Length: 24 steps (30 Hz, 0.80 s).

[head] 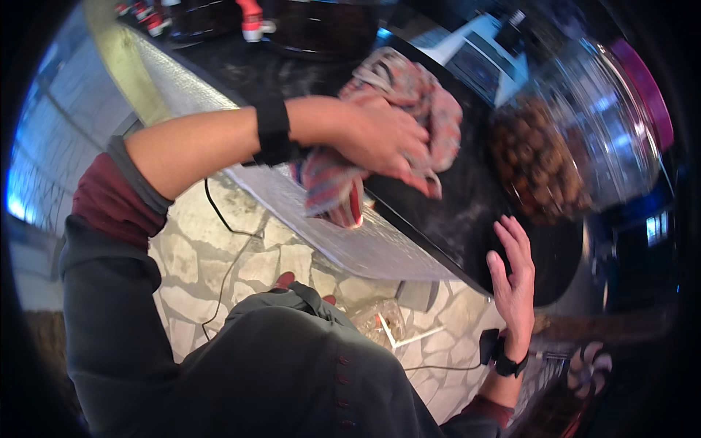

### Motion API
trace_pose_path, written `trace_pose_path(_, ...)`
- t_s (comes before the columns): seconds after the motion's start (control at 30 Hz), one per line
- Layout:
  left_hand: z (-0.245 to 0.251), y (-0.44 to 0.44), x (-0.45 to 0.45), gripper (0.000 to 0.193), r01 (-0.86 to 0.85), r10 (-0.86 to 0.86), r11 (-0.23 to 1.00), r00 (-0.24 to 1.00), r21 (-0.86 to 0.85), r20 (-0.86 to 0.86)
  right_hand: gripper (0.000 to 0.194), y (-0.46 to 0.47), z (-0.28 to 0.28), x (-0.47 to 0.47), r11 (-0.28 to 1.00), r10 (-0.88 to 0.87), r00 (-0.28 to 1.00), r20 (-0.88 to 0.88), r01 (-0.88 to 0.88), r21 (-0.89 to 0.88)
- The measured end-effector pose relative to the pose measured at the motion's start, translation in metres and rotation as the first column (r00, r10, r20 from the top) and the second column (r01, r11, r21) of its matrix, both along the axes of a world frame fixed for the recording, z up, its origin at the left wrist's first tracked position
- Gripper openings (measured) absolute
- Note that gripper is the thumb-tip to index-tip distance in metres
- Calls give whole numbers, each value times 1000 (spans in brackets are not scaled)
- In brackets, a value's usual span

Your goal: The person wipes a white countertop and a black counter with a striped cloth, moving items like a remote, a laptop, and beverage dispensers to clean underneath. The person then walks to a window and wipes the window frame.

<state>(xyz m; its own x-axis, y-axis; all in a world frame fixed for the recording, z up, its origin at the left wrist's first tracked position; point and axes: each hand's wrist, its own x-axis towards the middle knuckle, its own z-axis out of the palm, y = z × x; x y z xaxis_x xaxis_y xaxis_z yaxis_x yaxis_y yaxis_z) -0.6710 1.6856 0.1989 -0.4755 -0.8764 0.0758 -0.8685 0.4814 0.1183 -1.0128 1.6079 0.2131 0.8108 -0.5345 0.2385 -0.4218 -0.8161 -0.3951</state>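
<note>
My left hand (383, 137) lies over a crumpled red, grey and white striped cloth (438, 109), fingers curled into its folds. The cloth rests on a black tabletop (438, 219), and one end hangs past the front edge. At the right, my right hand (515, 268) holds nothing, its thumb and fingers apart at the edge of the tabletop. Whether its fingertips touch the surface I cannot tell. Beyond that hand, a clear jar (608, 131) with a purple lid (643, 93) contains many round brown pieces (539, 164).
Dark jars (323, 27) with a red and white tap (252, 22) stand along the back. A blue-white device (476, 60) sits behind the cloth. Silvery sheeting (328, 235) covers the front below the tabletop. A cable (224, 284) crosses the stone floor (197, 306).
</note>
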Motion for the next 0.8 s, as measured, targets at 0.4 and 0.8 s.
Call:
trace_pose_path(0.4,-10,79,54,38,-345,302,926,920,-153,-249,41,21,10,53,987,157,983,-98,-155,33)
trace_pose_path(0.8,-43,195,113,33,-657,586,525,740,-541,-330,41,34,30,100,978,210,970,-118,-211,9)
